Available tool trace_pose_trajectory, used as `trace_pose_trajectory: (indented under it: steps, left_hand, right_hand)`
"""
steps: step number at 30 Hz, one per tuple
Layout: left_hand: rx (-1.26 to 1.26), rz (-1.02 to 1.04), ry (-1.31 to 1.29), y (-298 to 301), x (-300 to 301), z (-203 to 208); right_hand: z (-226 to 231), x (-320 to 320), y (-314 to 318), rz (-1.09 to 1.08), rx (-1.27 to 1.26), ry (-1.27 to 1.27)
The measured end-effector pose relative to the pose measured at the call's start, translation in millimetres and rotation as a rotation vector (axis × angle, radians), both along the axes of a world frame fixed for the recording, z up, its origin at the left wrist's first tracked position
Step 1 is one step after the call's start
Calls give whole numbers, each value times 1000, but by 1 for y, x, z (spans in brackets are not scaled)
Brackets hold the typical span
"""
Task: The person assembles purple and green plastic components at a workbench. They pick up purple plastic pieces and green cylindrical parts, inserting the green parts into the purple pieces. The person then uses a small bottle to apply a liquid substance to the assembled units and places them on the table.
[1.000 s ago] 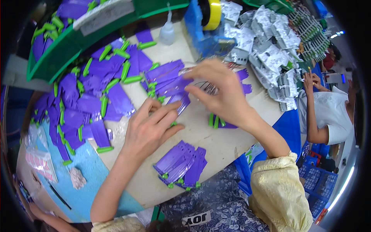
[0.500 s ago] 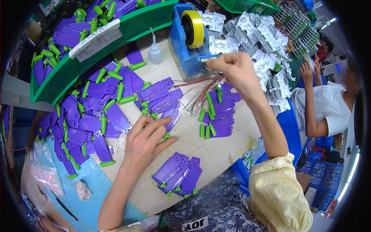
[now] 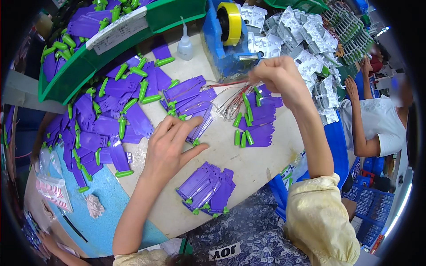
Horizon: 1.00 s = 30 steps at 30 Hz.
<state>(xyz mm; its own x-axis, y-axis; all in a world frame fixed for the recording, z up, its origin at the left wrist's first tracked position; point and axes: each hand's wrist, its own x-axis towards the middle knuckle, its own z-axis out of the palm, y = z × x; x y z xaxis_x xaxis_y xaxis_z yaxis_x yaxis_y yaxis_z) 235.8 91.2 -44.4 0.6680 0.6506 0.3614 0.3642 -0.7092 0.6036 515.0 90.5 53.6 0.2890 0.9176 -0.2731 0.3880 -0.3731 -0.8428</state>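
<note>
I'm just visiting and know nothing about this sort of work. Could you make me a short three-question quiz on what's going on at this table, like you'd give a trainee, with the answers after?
1. True or false: the translucent squeeze bottle is lying on its side.
2. Which of the person's hands is nearer the blue tape dispenser?
3. Fill in the blank: the left hand has its fingers at a purple piece with a ______ part at its near end.

Key:
1. False; it stands upright.
2. The right hand.
3. Green.
</note>
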Motion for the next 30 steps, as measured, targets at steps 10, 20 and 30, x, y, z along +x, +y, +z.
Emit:
trace_pose_trajectory:
  steps: [10, 20, 30]
  left_hand:
    - [-62, 42, -64, -6, 0, -1]
    - [71, 119, 20, -24, 5, -5]
    - [173, 72, 94, 8, 9, 1]
  right_hand:
    - [-65, -69, -49, 466, -37, 134]
    - [-59, -68, -43, 277, 541, -497]
    - [-77, -48, 0, 350, 519, -639]
